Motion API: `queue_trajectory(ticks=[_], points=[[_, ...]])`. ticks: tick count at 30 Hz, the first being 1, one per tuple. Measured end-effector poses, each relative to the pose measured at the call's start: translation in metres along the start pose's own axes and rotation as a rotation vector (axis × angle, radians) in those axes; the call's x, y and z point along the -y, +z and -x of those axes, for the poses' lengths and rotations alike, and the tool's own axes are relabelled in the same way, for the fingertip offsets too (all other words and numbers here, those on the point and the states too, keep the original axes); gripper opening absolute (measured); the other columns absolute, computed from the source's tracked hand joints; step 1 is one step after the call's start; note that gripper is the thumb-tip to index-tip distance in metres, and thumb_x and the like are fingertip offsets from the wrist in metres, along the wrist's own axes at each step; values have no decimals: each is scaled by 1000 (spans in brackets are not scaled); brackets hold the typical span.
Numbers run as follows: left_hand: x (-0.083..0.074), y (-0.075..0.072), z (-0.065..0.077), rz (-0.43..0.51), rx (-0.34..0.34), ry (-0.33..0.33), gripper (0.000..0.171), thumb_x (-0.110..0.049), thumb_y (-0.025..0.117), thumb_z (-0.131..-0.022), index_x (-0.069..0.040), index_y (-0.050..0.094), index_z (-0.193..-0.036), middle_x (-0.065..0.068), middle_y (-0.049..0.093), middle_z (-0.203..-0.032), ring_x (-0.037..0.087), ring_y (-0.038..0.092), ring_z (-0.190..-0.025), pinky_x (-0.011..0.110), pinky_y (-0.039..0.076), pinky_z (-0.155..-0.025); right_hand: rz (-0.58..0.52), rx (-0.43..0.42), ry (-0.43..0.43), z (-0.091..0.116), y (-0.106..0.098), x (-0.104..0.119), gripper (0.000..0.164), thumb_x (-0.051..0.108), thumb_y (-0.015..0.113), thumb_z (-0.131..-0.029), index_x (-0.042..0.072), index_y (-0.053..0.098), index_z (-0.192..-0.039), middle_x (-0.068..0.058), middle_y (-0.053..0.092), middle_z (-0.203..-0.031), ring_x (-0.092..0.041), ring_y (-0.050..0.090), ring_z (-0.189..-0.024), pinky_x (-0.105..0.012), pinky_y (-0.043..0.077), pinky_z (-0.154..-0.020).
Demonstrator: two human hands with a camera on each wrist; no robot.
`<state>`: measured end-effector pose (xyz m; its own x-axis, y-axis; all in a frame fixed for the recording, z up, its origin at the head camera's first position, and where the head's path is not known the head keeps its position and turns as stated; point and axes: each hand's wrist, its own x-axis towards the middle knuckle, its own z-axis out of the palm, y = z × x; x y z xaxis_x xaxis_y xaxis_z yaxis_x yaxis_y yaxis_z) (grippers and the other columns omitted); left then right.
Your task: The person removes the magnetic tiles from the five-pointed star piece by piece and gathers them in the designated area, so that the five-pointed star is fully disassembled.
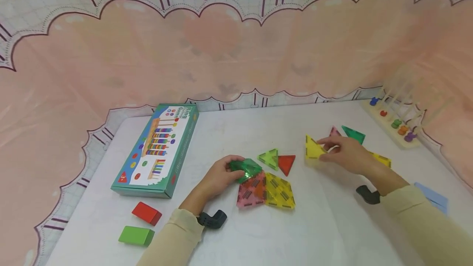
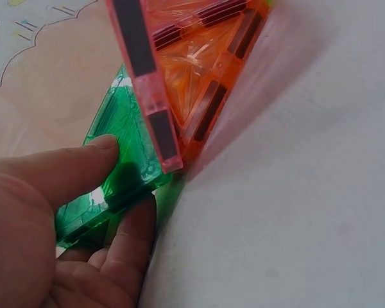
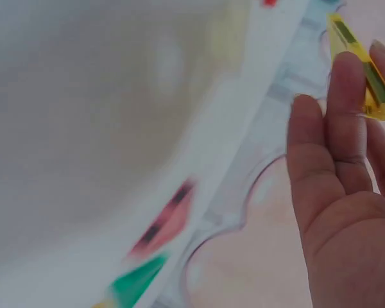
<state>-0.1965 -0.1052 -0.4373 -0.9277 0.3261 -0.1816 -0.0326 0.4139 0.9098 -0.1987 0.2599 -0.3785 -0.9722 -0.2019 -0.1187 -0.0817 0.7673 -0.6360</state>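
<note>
My left hand (image 1: pixel 218 179) grips a green translucent magnetic tile (image 2: pixel 129 157), thumb on its face and fingers beneath. That tile meets a pink tile (image 1: pixel 248 196) standing in a small build, with a yellow tile (image 1: pixel 280 191) beside it. An orange triangular tile (image 2: pixel 199 70) shows behind the pink edge in the left wrist view. Off to the right, my right hand (image 1: pixel 347 155) pinches a yellow triangular tile (image 1: pixel 313 149) by one corner, raised above the table. Between the build and this hand lie a light green triangle (image 1: pixel 271 159) and a red triangle (image 1: pixel 286 164).
A game box (image 1: pixel 179 147) lies at the back left, with a red block (image 1: pixel 146 213) and a green block (image 1: pixel 136 235) before it. Past my right hand are a pink triangle (image 1: pixel 334 131), a green triangle (image 1: pixel 354 134), a yellow tile (image 1: pixel 382 159), a blue tile (image 1: pixel 434 198) and a pegged board (image 1: pixel 389 127).
</note>
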Motion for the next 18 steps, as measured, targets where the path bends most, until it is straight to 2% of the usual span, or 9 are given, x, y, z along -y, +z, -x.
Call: queue_trajectory(ticks=[4,9,12,18], points=[[-1,0,0,-3,-2,-3,36,-32,67,-78,-28,56,-112,-3,55,-106,16,51,-92,34,40,-82,45,21,38,29,-14,-26,53,43,65,-79,11,54,-120,-5,53,-96,-24,50,-89,-30,43,-64],[-1,0,1,-11,-7,-5,36,-31,68,-78,-27,56,-112,-2,56,-107,16,52,-92,34,41,-82,89,20,94,58,-21,-53,56,42,61,-82,8,49,-125,-7,51,-96,-27,48,-90,-30,43,-62],[-1,0,1,-18,-14,-14,36,-32,68,-78,-28,56,-112,-2,55,-107,16,51,-93,34,40,-82,115,11,130,68,-22,-62,59,44,61,-81,7,49,-125,-8,51,-97,-27,47,-88,-29,42,-59],[-2,2,-1,-2,-15,-25,37,-30,69,-78,-28,56,-112,-2,55,-106,17,51,-92,33,41,-80,199,-17,121,72,-24,-71,58,39,63,-81,4,49,-123,-9,52,-93,-24,47,-80,-28,39,-54]])
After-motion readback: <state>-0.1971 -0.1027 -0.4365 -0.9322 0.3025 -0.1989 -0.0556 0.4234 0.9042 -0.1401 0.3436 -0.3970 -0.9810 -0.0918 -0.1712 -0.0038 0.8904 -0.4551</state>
